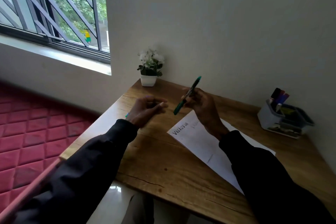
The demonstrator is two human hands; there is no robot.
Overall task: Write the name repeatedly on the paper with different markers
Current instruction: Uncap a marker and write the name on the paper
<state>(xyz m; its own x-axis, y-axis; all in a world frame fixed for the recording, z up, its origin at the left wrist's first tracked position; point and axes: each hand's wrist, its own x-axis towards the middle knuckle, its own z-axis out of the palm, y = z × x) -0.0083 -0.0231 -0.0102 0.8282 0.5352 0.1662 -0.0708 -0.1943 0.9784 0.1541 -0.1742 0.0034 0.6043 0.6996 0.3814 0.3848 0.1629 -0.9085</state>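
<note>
Where the paper [200, 145] lies askew on the wooden tabletop [163, 160], "Victoria" is written at its far left corner, with a fainter word just beside it. Right hand [201, 103]: grips green marker [188, 94], tilted, raised above the paper's far edge. Left hand [145, 109]: loosely curled, nothing seen held, over the tabletop. Grey organiser [280, 122] holding spare markers [279, 96], far right. Potted white flowers [150, 71], far corner.

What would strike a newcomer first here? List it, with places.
The right hand holds a green marker raised over the wooden desk, with the left hand loosely curled beside it. Below lies the white paper with a name written near its far edge, and a grey marker holder stands at the desk's far right.
</note>
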